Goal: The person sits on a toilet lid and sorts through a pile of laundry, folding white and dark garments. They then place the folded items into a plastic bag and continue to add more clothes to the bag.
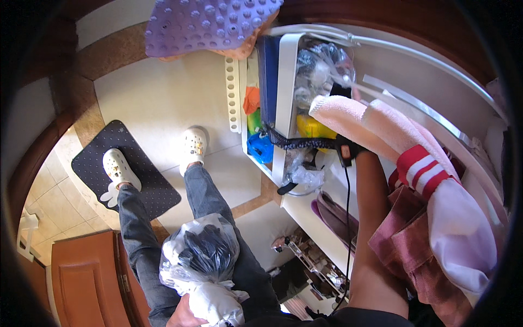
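Observation:
At the bottom, my left hand (184, 314) grips the gathered neck of a clear plastic bag (200, 249) with crumpled black plastic inside. White plastic (216, 302) bunches beside my fingers. My right arm (371, 188) reaches up to a white shelf rack (288, 86). Around its wrist sits a black band with a small device (346, 152) and a dark cable. My right hand (358, 148) is mostly hidden by shadow and a pink towel (347, 114), so its fingers cannot be made out. Left of the wrist runs a black dotted mesh strip (302, 143), beside clear plastic bags (318, 73) and a yellow package (314, 127).
Towels and a white garment with red-striped cuff (461, 229) hang along the right. A purple studded bath mat (212, 26) hangs at the top. My white clogs (193, 145) stand on tiles and a black floor mat (151, 192). A brown door (83, 282) stands lower left.

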{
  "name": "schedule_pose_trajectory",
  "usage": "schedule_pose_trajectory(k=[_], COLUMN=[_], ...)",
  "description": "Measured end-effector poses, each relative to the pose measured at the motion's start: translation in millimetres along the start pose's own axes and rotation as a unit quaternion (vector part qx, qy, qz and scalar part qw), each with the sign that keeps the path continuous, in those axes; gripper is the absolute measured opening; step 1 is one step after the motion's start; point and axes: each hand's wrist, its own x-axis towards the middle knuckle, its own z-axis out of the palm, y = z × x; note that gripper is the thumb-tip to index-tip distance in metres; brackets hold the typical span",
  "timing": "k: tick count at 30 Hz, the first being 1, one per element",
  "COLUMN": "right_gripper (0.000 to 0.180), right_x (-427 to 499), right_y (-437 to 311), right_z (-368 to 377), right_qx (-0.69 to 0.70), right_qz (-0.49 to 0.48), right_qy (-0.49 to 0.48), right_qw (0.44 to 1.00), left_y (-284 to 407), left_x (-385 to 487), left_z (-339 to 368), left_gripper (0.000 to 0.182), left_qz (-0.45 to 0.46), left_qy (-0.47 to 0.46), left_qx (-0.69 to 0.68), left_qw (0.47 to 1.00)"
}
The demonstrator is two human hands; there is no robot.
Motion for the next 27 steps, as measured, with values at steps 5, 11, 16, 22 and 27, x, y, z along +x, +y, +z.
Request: schedule_pose_trajectory(k=[5,11,16,22,27], right_gripper=[0.021,0.024,0.028,0.032,0.036], right_x=[31.8,-7.5,-56.4,-105.6,-116.9], right_y=[14.3,9.1,-31.4,-103.2,-186.4], right_z=[20.7,-21.4,-78.2,-124.7,-158.0], right_qx=[0.016,0.07,0.11,0.152,0.034], right_qz=[0.116,0.099,0.089,0.043,-0.253], right_qy=[-0.106,-0.13,-0.177,-0.224,-0.344], right_qw=[0.987,0.984,0.974,0.962,0.904], left_y=[-1.5,-10.1,-12.7,-32.4,-51.4], left_x=[-4.5,-23.6,-45.9,-66.2,-68.3], left_z=[5.9,18.0,33.5,47.3,59.4], left_gripper=[0.091,0.092,0.083,0.069,0.072], left_qz=[0.029,0.081,0.179,0.29,0.353], left_qy=[-0.001,-0.021,-0.012,0.025,0.068], left_qx=[0.002,0.001,0.0,-0.003,0.034], left_qw=[1.0,0.996,0.984,0.957,0.933])
